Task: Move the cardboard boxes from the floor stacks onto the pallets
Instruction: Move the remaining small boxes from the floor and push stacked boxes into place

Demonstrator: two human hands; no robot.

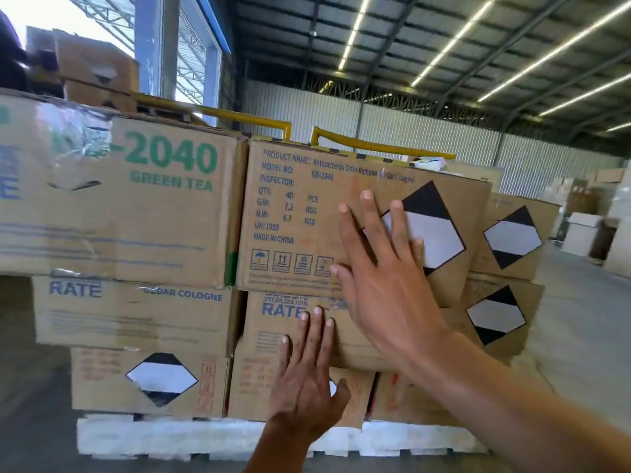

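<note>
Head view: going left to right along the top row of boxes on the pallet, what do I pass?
Green Tea box → KB-2041 box, with the right hand flat against it → diamond-label box.

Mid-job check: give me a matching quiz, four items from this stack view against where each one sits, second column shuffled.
1. right hand
2. left hand
3. GREEN TEA box
4. white pallet

A. under the whole stack
B. top tier, left side
C. flat against the KB-2041 box
D. fingers on the STERILIZATION RATE box, middle tier

Pairs: 1-C, 2-D, 3-B, 4-A
</note>
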